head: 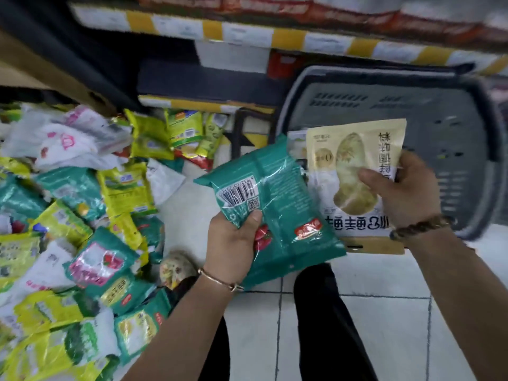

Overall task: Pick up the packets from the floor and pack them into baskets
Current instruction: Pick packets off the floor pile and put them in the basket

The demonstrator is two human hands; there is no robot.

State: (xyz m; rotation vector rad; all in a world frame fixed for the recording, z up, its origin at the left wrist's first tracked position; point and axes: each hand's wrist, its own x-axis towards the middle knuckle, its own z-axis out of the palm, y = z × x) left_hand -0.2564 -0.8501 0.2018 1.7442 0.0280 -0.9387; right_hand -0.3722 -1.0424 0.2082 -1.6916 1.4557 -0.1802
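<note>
My left hand (233,240) grips a teal packet (277,204) with a barcode, held up in the middle of the view. A cream packet (351,171) printed with a green oval sits in the grip of my right hand (406,193), just in front of a grey plastic basket (445,149). The basket lies tipped toward me at the right, and its inside looks bare. A heap of teal, yellow and white packets (77,229) covers the floor at the left.
A shelf base with yellow and white striped edging (288,37) runs across the top. A cardboard box (41,67) stands at the upper left. White floor tiles (384,325) show at the lower right, with my dark trouser legs (321,325) across them.
</note>
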